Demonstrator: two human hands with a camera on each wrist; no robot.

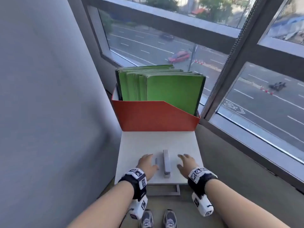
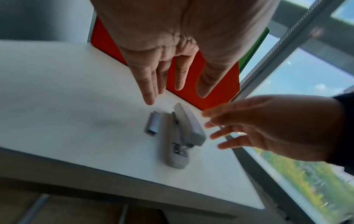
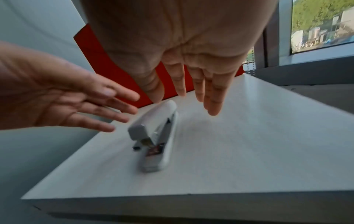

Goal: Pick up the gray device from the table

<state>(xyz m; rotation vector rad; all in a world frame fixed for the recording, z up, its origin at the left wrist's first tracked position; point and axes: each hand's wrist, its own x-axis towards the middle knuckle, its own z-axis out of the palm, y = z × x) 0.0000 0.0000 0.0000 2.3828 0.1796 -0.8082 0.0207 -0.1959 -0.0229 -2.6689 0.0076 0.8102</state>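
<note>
Two hands hover over a small white worktop (image 1: 131, 145) with nothing in either. The left hand (image 1: 146, 163) has its fingers (image 2: 147, 84) straight and loosely spread above the strip of staples (image 1: 157, 161), not touching it as far as the wrist views show. The right hand (image 1: 186, 164) is likewise spread wide, just right of the grey stapler (image 1: 166, 163).

The stapler lies flat between the hands, near the front edge of the worktop. Its long axis runs straight away from the person toward the orange file box (image 1: 154, 117) of green folders (image 1: 164, 89). The hinged end points back at the person and the stapling nose at the box. Its top arm looks slightly raised at the hinge, with the mechanism showing there. The staple strip lies just left of it, parallel and apart.

Risks, as a judgement: the strip is thin and brittle, so a careless pinch could snap it or scatter staples. A sideways knock could send the stapler off the worktop's near edge. The raised arm could also swing or close on a fingertip if gripped at the hinge.
</note>
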